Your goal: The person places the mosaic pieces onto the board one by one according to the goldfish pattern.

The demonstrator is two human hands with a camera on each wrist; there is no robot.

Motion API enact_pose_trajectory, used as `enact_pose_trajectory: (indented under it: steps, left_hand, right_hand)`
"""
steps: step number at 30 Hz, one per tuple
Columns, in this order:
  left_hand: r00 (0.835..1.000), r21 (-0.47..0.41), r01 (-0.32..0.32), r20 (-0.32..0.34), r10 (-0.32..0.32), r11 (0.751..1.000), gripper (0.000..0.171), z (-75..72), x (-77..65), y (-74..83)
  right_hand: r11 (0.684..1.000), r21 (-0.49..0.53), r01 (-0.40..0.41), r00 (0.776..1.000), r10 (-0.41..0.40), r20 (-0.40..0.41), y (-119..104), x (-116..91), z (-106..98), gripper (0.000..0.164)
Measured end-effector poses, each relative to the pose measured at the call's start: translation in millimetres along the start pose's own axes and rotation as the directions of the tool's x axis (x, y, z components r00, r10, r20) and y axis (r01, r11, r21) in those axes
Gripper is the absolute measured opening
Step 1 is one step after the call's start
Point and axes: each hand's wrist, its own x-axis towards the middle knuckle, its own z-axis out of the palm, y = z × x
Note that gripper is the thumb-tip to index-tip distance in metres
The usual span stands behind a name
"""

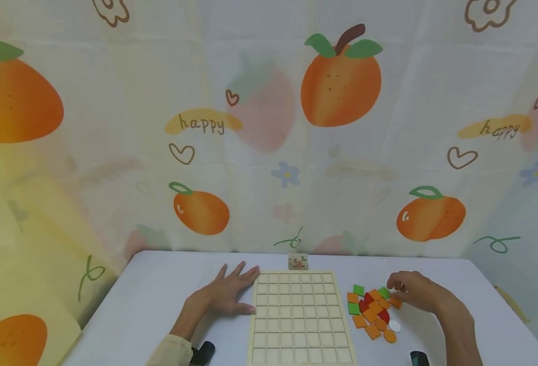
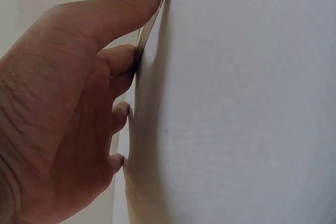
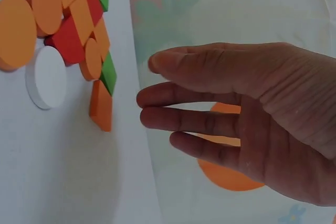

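Picking from the loose pieces (image 1: 371, 313) looks to be the step in hand, judging by how the two hands lie around the pale grid board (image 1: 300, 311). Seen from the head camera and taking that board as the clock's centre, the pile sits near three o'clock, just beside its edge, while a small patterned card (image 1: 298, 261) lies at twelve, just past the far rim. Between nine and ten is the left hand (image 1: 230, 292), fingers spread and straight, its thumb against the board's side and its index fingertip at the far corner, a hold that would serve to steady it. At about two o'clock of the pile is the right hand (image 1: 417, 292); the right wrist view shows its fingers lightly bent and nothing gripped, a gap left between thumb and index finger. Nearest to those fingertips is an orange square (image 3: 101, 106), with a green square (image 3: 108, 74) next to it and a white disc (image 3: 46, 77) toward four o'clock of the pile. The next move seems to call for choosing one piece and pinching it by its rim between thumb and index finger; since the pieces crowd and partly overlap, a loose grasp could nudge neighbours or bring up two together.
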Motion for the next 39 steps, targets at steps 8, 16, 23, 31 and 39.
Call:
enact_pose_trajectory:
  steps: [8,16,23,31,39]
  left_hand:
    - [0.999,0.005,0.029,0.014,-0.029,1.000,0.111,1.5,1.6,0.5]
    - [0.999,0.005,0.030,0.019,-0.030,1.000,0.111,1.0,2.0,0.9]
    - [0.999,0.003,0.036,0.015,-0.036,0.999,0.112,2.9,3.0,-1.0]
    - [0.999,-0.008,0.033,0.022,-0.033,0.999,0.113,3.6,3.2,-1.6]
    - [0.999,-0.018,0.029,0.019,-0.028,0.999,0.113,3.4,3.1,-1.9]
  right_hand:
    - [1.000,0.023,-0.008,0.998,0.006,0.067,-3.2,7.3,11.8,0.014]
    - [0.973,-0.025,-0.231,0.968,0.233,0.099,-3.2,-9.7,10.0,0.020]
    - [0.980,-0.056,-0.190,0.975,0.195,0.102,-6.0,-6.6,9.7,0.028]
    - [0.991,-0.071,-0.112,0.991,0.117,0.069,-6.2,7.6,22.4,0.029]
    - [0.996,-0.063,-0.063,0.997,0.066,0.046,-6.1,14.9,25.0,0.028]
